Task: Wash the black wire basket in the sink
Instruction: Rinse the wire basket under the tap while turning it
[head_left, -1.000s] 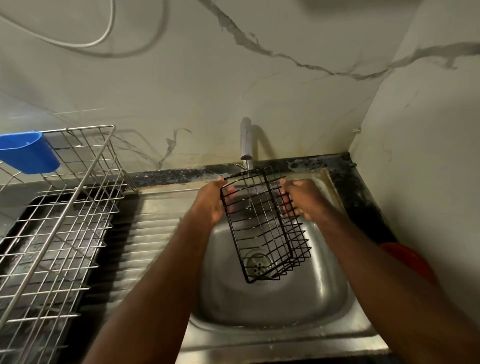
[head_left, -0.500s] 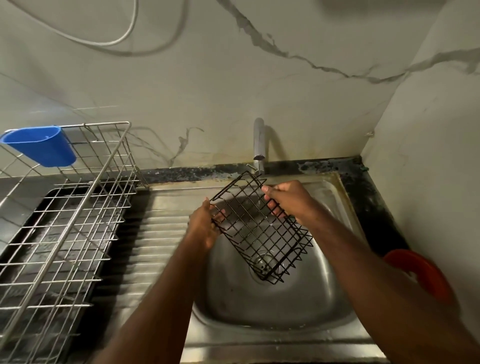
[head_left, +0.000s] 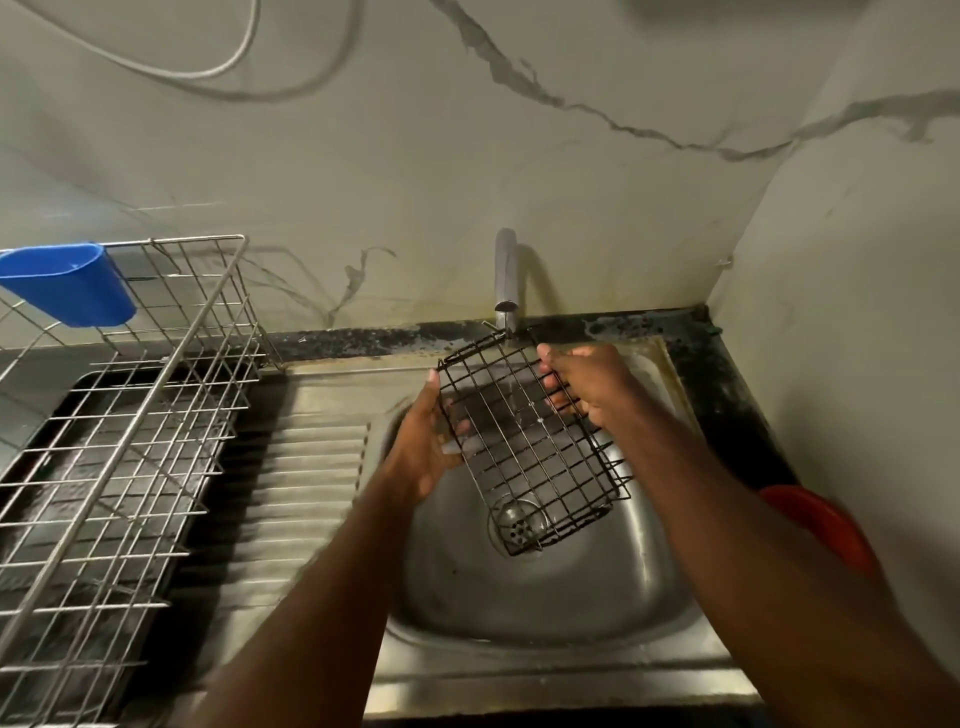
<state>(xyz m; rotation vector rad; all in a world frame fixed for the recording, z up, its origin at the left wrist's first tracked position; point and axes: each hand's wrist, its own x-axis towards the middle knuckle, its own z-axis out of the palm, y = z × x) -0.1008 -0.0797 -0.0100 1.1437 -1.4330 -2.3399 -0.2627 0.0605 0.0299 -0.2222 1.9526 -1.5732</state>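
Both hands hold the basket (head_left: 524, 441) tilted under the tap (head_left: 505, 283), likely so water runs through it into the sink (head_left: 545, 613). The left hand (head_left: 423, 447) cups its left edge, fingers loosely curled; the right hand (head_left: 589, 382) pinches the far right rim.

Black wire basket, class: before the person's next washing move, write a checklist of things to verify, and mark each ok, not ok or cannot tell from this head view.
1. Both hands hold the black wire basket: ok. The left hand holds its left edge and the right hand grips its upper right edge.
2. Basket is over the sink bowl: ok, tilted, low end above the drain.
3. Basket top sits under the tap spout: ok.
4. Water running: cannot tell; only a faint streak shows.
5. Basket clean: cannot tell.
6. Dish rack to the left for afterwards: ok.
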